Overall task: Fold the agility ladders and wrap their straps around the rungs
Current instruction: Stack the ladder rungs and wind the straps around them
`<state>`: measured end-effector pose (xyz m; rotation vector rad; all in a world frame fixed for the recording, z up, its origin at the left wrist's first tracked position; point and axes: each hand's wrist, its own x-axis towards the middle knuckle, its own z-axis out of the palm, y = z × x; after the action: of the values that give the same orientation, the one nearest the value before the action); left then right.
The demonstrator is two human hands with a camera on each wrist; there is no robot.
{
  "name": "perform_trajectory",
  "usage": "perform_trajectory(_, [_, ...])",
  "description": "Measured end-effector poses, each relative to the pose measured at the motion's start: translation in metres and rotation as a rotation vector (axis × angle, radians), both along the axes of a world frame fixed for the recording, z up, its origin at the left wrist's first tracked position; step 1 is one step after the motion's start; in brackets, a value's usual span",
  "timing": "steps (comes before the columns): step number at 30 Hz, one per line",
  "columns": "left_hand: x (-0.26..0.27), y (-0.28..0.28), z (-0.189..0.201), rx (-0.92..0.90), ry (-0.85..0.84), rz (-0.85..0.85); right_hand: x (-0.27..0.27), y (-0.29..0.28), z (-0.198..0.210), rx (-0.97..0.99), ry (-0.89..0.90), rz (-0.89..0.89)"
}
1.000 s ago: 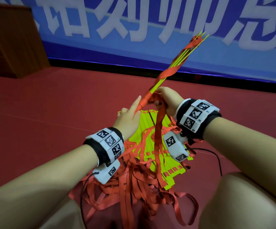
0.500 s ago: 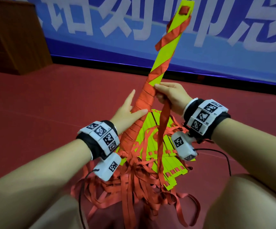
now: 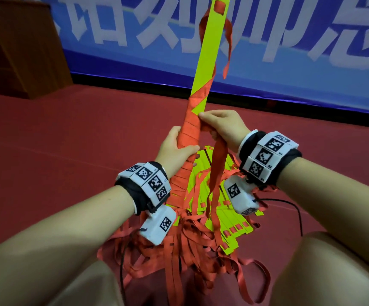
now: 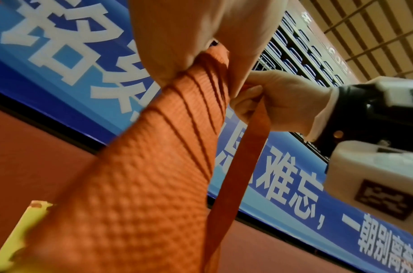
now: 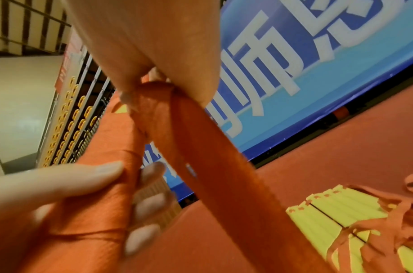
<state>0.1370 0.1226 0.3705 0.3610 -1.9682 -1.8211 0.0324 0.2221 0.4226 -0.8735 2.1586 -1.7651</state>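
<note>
Orange strap [image 3: 215, 173] hangs below right hand [image 3: 224, 127].

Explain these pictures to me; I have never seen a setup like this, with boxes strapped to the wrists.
No machine here: a person works with bare hands, wearing three cameras. One picture comes from the head, looking down at both arms; the other two come from the white boxes on the wrists, looking along each hand.

The left hand grips a bundle of yellow ladder rungs, held upright. Its lower part is already bound in orange turns. The right hand pinches the strap against the bundle just above the left hand; the strap's loose end hangs down.

On the red floor lie more yellow rungs in a flat stack, amid a tangle of loose orange straps. Behind is a blue banner with white characters.
</note>
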Motion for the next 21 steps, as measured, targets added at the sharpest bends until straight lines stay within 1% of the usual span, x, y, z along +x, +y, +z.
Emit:
perform_trajectory(2, [0.001,-0.003,-0.001,0.001,-0.012,0.003,-0.002,0.000,-0.001,0.083,0.062,0.049])
perform_trajectory(4, [0.003,-0.007,0.000,-0.053,-0.015,0.003,-0.005,0.003,-0.002,0.182,0.135,0.055])
perform_trajectory(6, [0.007,-0.010,0.000,-0.106,0.011,0.012,-0.008,0.009,-0.004,0.242,0.141,0.043])
perform_trajectory(8, [0.008,-0.013,-0.002,-0.127,0.045,0.046,-0.010,0.013,-0.006,0.250,0.065,0.051])
perform_trajectory(10, [0.007,-0.014,-0.004,-0.124,0.054,0.081,-0.011,0.014,-0.006,0.214,-0.057,0.066])
perform_trajectory(13, [0.005,-0.007,0.000,-0.109,0.009,0.081,-0.010,0.011,-0.002,0.128,-0.251,0.072])
perform_trajectory(15, [0.005,-0.001,0.000,-0.139,-0.017,0.067,-0.010,0.009,0.001,0.076,-0.357,0.068])
perform_trajectory(18, [0.003,0.005,-0.004,-0.199,-0.025,0.071,-0.010,0.006,0.006,-0.018,-0.444,-0.016])
perform_trajectory(21, [-0.001,0.006,-0.009,-0.267,-0.110,0.083,-0.004,0.003,0.007,-0.074,-0.437,-0.068])
